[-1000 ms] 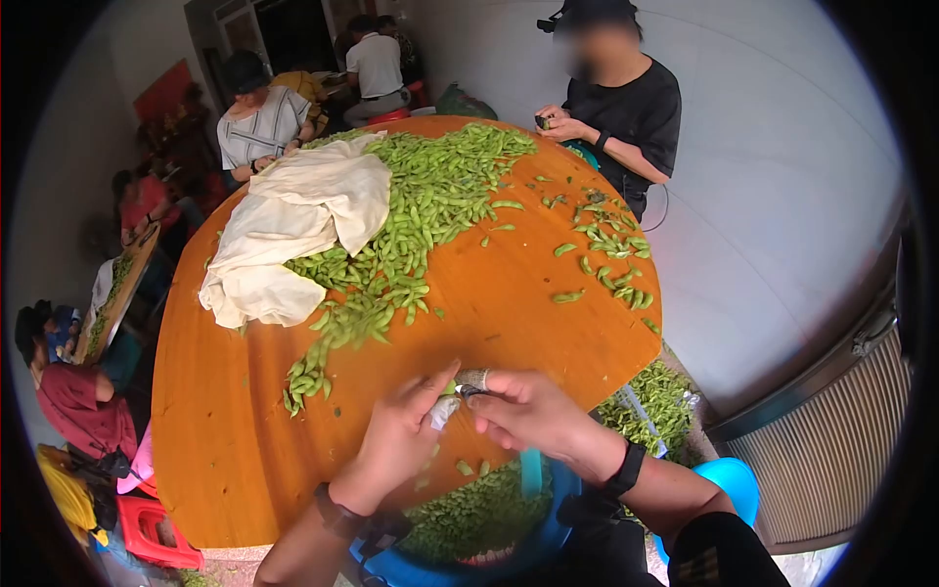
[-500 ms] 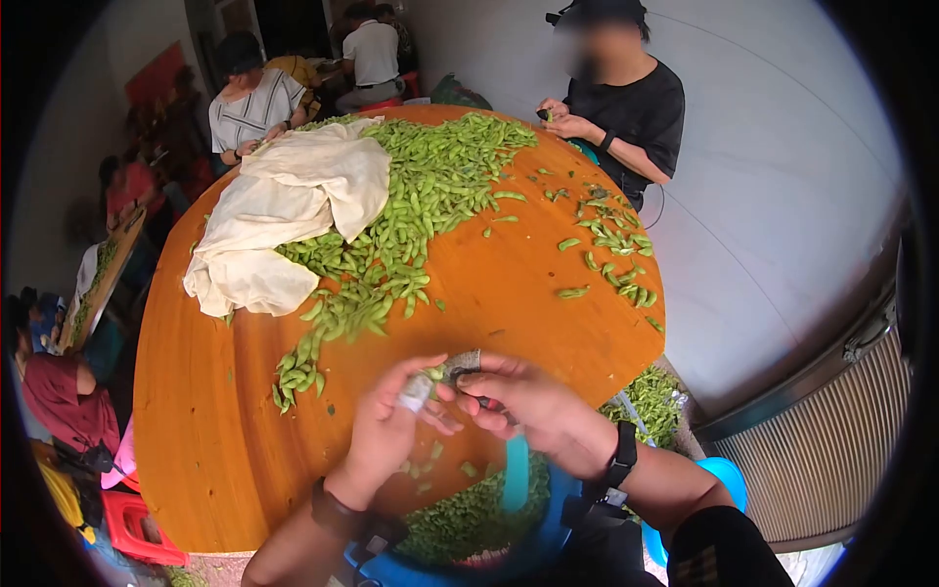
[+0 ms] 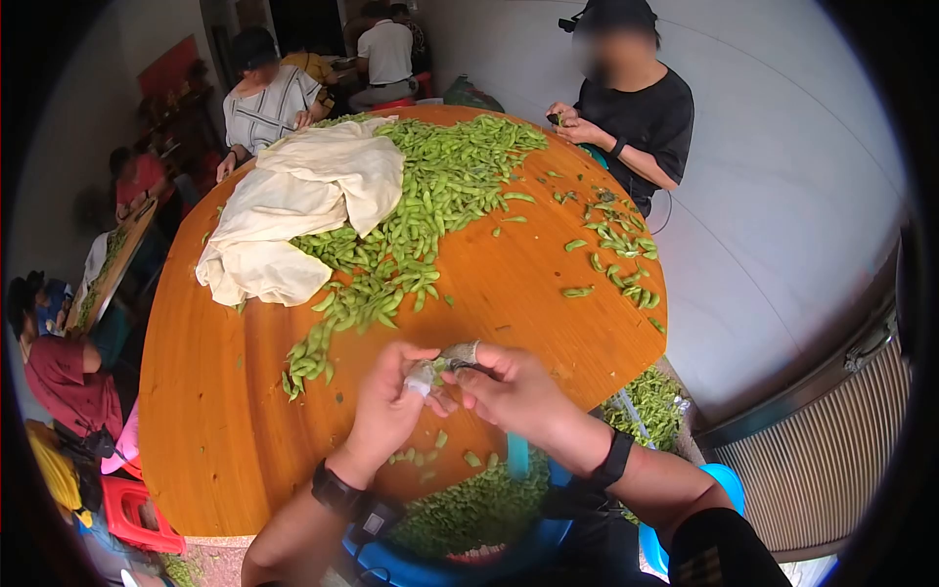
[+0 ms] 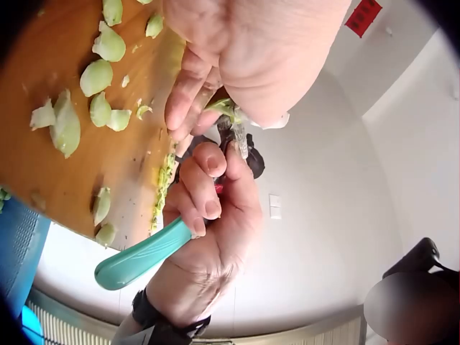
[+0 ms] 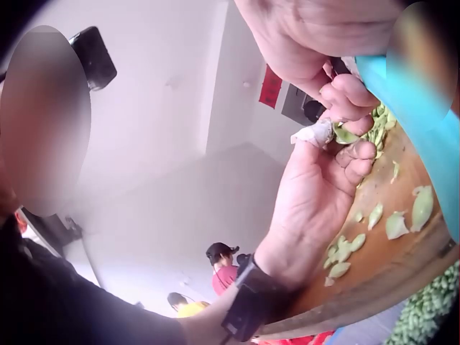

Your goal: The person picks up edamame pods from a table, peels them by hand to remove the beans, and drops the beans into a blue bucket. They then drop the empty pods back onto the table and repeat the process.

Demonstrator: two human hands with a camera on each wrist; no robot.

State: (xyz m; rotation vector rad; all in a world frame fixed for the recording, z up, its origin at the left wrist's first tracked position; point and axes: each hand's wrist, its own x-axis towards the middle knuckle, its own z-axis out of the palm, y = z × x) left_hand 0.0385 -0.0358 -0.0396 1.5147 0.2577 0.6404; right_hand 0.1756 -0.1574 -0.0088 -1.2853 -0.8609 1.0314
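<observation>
not really seeing any readable text here. a red sign [image 4: 363, 18] is hanging high on the pale wall [image 4: 395, 65], carrying dark marks that are coming out too small to read. on the near left, a pale label [image 3: 375, 519] is sitting on the dark wrist box [image 3: 392, 511], and it's looking too blurry to make out.

Holds pod [image 3: 439, 372] in left hand [image 3: 383, 399], teal handle [image 3: 516, 456] in right hand [image 3: 516, 393], over near side of table [image 3: 235, 411]; faces heaped pods [image 3: 416, 220] on its far side.
</observation>
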